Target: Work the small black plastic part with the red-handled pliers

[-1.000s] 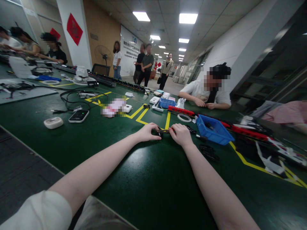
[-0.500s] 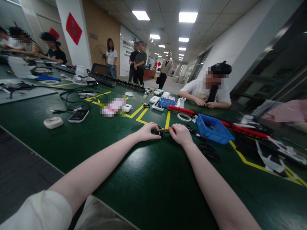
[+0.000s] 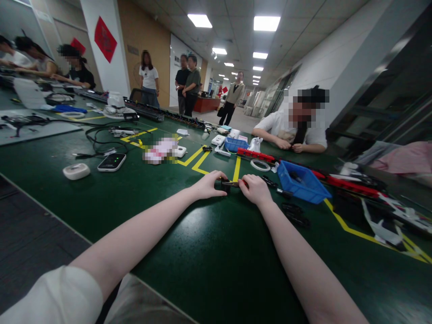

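My left hand [image 3: 209,185] curls its thumb and fingers round a small black part [image 3: 224,186], whose exact kind is too small to make out. In my right hand [image 3: 255,188] is a pair of pliers [image 3: 232,183], held in closed fingers. Its narrow metal jaws point left and meet the black part. Most of the pliers' handles are hidden in my fingers. Both hands are close together over the green table [image 3: 202,252]. Right of my right hand lie several black parts [image 3: 294,213].
A blue bin [image 3: 305,191] with dark parts stands at the right, near a red rail [image 3: 354,184] and a white tape roll [image 3: 260,165]. Left lie a phone-like device [image 3: 112,162], a white case [image 3: 76,171] and black cables [image 3: 92,137]. A co-worker [image 3: 286,128] sits opposite.
My hands stay nearly in place, with the black part and pliers still held. The view shifts slightly, and people standing at the back have moved a little to the left.
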Demonstrator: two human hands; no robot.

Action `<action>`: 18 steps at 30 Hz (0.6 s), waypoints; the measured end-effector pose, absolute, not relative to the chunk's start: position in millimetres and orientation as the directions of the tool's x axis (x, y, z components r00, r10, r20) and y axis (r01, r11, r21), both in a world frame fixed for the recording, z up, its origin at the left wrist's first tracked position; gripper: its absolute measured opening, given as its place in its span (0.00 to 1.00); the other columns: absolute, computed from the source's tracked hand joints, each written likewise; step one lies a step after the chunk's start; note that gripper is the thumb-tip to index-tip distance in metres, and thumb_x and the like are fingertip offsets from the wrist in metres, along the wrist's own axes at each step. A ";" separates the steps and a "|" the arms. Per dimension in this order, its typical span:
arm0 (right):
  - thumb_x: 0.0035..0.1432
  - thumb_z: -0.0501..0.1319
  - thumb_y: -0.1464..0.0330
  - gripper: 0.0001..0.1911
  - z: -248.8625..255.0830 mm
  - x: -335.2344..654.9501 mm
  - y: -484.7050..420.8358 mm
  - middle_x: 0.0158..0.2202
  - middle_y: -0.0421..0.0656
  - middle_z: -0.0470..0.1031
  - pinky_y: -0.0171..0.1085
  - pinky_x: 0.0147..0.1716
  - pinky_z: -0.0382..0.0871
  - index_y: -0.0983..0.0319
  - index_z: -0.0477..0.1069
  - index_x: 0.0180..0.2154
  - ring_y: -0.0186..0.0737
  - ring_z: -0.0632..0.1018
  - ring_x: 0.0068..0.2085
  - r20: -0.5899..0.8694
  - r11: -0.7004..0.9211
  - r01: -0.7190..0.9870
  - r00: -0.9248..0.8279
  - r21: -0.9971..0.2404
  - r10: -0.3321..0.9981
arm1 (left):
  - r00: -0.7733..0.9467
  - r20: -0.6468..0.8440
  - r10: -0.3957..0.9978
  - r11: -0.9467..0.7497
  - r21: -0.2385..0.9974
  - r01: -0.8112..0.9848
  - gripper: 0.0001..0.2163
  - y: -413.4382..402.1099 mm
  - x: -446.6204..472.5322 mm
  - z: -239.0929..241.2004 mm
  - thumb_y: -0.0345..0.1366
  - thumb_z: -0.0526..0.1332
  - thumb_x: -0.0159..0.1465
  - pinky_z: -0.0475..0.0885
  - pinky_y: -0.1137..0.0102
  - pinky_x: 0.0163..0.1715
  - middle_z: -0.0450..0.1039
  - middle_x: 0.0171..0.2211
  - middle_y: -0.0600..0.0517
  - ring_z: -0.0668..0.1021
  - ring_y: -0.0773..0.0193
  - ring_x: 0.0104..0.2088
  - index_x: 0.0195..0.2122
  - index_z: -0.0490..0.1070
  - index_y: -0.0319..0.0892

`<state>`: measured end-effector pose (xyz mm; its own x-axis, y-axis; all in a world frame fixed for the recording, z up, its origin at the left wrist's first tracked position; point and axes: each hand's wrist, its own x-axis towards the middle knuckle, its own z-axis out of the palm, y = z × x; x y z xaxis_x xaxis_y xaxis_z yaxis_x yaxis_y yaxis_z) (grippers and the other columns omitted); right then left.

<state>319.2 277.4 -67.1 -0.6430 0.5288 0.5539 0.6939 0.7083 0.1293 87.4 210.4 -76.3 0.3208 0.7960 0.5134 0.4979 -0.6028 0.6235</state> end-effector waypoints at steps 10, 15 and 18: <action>0.68 0.48 0.60 0.19 -67.3 319.2 277.5 0.27 0.44 0.71 0.39 0.34 0.57 0.60 0.66 0.27 0.40 0.69 0.31 0.553 0.708 0.698 -0.635 0.109 0.540 | 0.369 0.555 0.745 -0.663 0.559 0.498 0.17 209.4 87.5 -75.6 0.32 0.71 0.52 0.68 0.59 0.55 0.70 0.49 0.45 0.74 0.54 0.52 0.43 0.70 0.41; 0.67 0.48 0.60 0.19 -66.5 318.8 277.2 0.27 0.45 0.72 0.39 0.34 0.57 0.60 0.66 0.27 0.40 0.70 0.31 0.549 0.707 0.699 -0.633 0.103 0.546 | 0.307 0.548 0.778 -0.623 0.611 0.488 0.15 212.4 87.1 -77.1 0.35 0.72 0.52 0.71 0.60 0.51 0.74 0.45 0.45 0.76 0.54 0.49 0.39 0.72 0.40; 0.67 0.49 0.61 0.18 -66.6 318.8 277.2 0.27 0.45 0.72 0.39 0.34 0.57 0.60 0.67 0.27 0.41 0.70 0.31 0.548 0.706 0.699 -0.635 0.108 0.545 | 0.294 0.540 0.789 -0.610 0.623 0.490 0.13 214.6 86.6 -79.8 0.37 0.73 0.52 0.70 0.58 0.53 0.74 0.46 0.45 0.76 0.53 0.51 0.36 0.74 0.40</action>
<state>318.8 277.2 -66.6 -0.6350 0.5447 0.5478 0.6995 0.7064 0.1083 86.6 214.6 -79.8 0.2944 0.7886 0.5399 0.4901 -0.6095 0.6231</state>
